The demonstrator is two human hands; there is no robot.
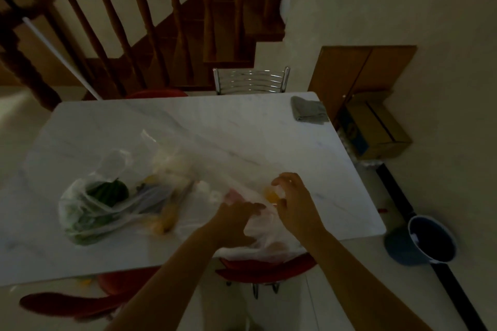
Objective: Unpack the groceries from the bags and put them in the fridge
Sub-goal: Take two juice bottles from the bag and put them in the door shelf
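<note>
A thin white plastic bag (pixel 271 239) lies at the near edge of the white marble table (pixel 215 121). My left hand (pixel 234 217) grips its plastic from the left. My right hand (pixel 293 201) pinches the bag's upper edge from the right, fingers curled. Something yellow (pixel 270 193) and something pink (pixel 232 196) show through the plastic between my hands. To the left lie a clear bag of green vegetables (pixel 91 209) and a blurred bag with yellowish items (pixel 169 196).
A folded grey cloth (pixel 308 113) sits on the table's far right corner. A chrome chair (pixel 251 80) stands behind the table, red seats (pixel 266 269) in front. A cardboard box (pixel 373 129) and a blue bucket (pixel 425 239) are on the floor at right. A wooden staircase rises behind.
</note>
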